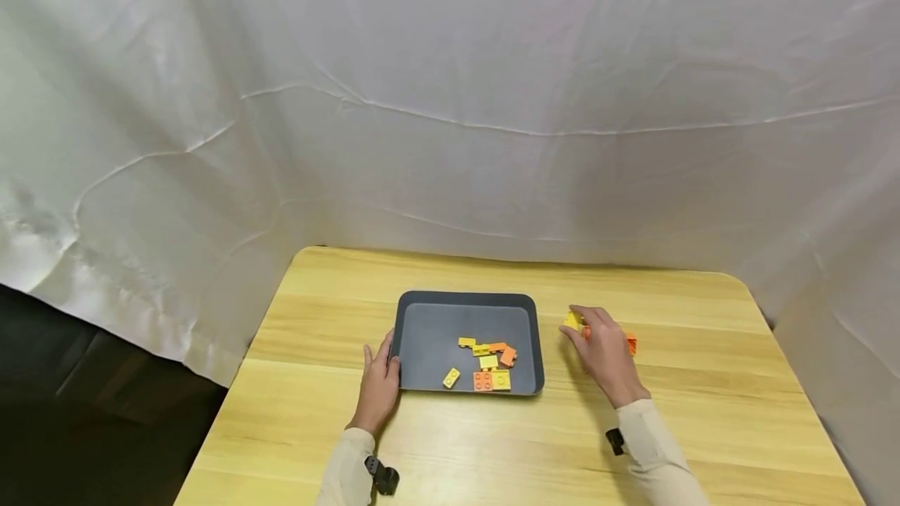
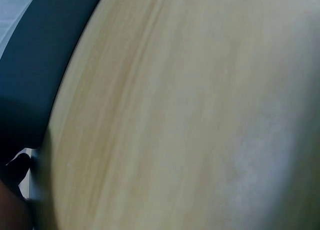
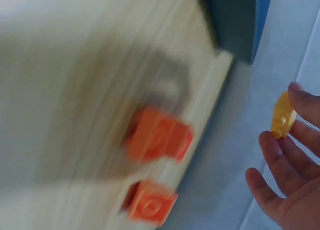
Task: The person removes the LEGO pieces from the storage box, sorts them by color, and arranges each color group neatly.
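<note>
My right hand (image 1: 608, 356) holds a small yellow toy building brick (image 3: 283, 115), pinched between thumb and fingertips, to the right of the tray. In the right wrist view the brick shows round studs on one side. Two orange bricks (image 3: 157, 135) lie on the table under that hand; in the head view the hand partly hides the orange bricks (image 1: 631, 343). At the left side of the dark grey tray (image 1: 436, 298), my left hand (image 1: 377, 390) holds the rim, thumb over the edge and fingers along the outside wall.
Several yellow bricks (image 1: 451, 378) and orange bricks (image 1: 482, 381) lie in the tray, mostly toward its near right part. The wooden table (image 1: 464, 451) has rounded far corners. A pale cloth (image 1: 492, 100) hangs behind it and along both sides.
</note>
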The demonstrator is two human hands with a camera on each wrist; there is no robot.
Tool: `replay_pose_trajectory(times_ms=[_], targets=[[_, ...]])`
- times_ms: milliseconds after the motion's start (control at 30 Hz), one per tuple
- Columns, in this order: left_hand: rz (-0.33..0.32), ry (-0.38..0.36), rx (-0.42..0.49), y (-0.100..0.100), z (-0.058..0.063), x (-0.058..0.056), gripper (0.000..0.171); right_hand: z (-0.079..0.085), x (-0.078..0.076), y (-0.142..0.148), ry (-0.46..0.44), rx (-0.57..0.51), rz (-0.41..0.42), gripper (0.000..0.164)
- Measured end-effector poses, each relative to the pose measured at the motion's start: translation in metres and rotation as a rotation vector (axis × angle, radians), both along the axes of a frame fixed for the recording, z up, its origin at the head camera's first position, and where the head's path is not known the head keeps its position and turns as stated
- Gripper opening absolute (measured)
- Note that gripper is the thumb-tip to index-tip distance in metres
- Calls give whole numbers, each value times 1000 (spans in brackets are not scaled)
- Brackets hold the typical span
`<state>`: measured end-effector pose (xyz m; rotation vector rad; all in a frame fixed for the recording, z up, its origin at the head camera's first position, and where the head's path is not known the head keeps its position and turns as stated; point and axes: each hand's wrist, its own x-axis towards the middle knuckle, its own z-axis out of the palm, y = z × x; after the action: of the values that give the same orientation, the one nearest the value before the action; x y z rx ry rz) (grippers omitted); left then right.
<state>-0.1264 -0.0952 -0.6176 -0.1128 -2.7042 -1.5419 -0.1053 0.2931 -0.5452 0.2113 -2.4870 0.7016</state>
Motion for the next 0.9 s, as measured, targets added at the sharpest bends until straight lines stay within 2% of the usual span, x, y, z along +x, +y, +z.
replay_pose_trajectory(times_ms=[233, 400, 567, 733, 900], targets=[[-5, 17, 0, -1, 0, 0, 53, -4, 17, 43, -44, -21, -115, 39], [-12, 37, -3, 0, -1, -2, 53, -9, 26, 72, -101, -43, -218, 38], [-10, 26, -3, 0, -1, -2, 53, -15, 35, 95, -153, -61, -336, 38], [-7, 26, -8, 0, -1, -1, 52, -25, 39, 114, -222, -56, -427, 38], [-13, 31, -6, 0, 0, -2, 53, -37, 39, 127, -303, -43, -464, 42]])
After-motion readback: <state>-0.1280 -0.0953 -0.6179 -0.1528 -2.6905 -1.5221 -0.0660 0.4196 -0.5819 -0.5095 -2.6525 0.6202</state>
